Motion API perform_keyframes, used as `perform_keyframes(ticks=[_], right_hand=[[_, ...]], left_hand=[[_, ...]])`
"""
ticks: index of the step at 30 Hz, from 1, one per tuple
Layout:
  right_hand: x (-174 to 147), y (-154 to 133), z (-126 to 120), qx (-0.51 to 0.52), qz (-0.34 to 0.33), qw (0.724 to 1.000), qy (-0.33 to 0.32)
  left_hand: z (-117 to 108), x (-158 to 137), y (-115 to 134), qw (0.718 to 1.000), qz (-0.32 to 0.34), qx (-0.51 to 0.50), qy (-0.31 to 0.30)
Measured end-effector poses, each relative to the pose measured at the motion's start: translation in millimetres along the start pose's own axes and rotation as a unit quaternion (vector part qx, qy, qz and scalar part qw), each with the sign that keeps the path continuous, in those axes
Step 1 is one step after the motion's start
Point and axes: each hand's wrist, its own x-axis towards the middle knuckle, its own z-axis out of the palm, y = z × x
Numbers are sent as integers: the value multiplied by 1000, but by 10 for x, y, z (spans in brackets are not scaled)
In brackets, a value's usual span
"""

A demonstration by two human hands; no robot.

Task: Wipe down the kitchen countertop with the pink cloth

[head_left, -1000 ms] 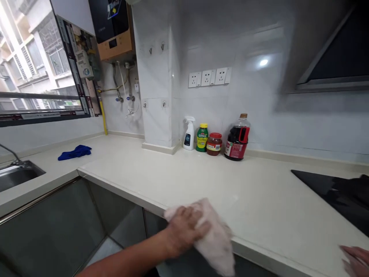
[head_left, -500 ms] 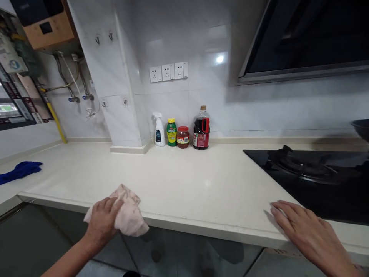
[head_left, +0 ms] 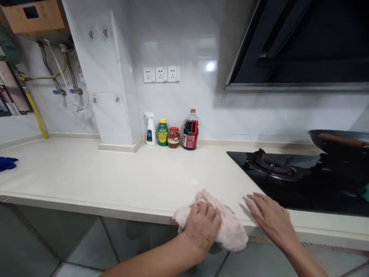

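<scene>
My left hand [head_left: 203, 227] is closed on a pale pink cloth [head_left: 232, 231] and presses it against the front edge of the white countertop [head_left: 121, 181]. Part of the cloth lies on the top surface, and its right end droops over the edge. To the right, my right hand [head_left: 272, 217] rests at the counter's edge by the black gas stove [head_left: 288, 188], fingers stretched out and holding nothing. A small gap separates it from the cloth.
Along the back wall stand a white spray bottle [head_left: 150, 130], a green bottle [head_left: 162, 132], a red-lidded jar [head_left: 173, 137] and a large dark sauce bottle [head_left: 190, 132]. A wok [head_left: 325, 140] sits on the stove. A blue cloth [head_left: 7, 163] lies far left, and a range hood [head_left: 296, 50] hangs above.
My left hand has slid the pink cloth rightward along the counter's front edge, close to my right hand. My right hand stays by the stove. The camera view has turned slightly right.
</scene>
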Motion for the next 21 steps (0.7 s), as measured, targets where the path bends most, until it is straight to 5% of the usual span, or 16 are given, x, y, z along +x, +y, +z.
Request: perform_keyframes(ticks=[6,9,12,15,18,21], right_hand=[[-119,-1107,-310,233,-91,966,-71],[-222,-1453,-197,245,-137,955,-91],[-250,-1513,-6,209,-141,962,-107],[-193,-1678,190,95,-119,976,-158],[-66,-2133,401,1,-62,979,-196],[89,-2663,588,-3,-108,971,-213]], left_hand=[[1,184,118,993,26,-72,-84],[-134,108,-166,973,46,-169,-152],[-360,-60,-682,915,88,-363,-156],[-513,-246,-1275,864,-14,-487,-127],[-490,-344,-1746,882,-179,-433,-55],[-358,-367,-1980,904,-226,-361,-37]])
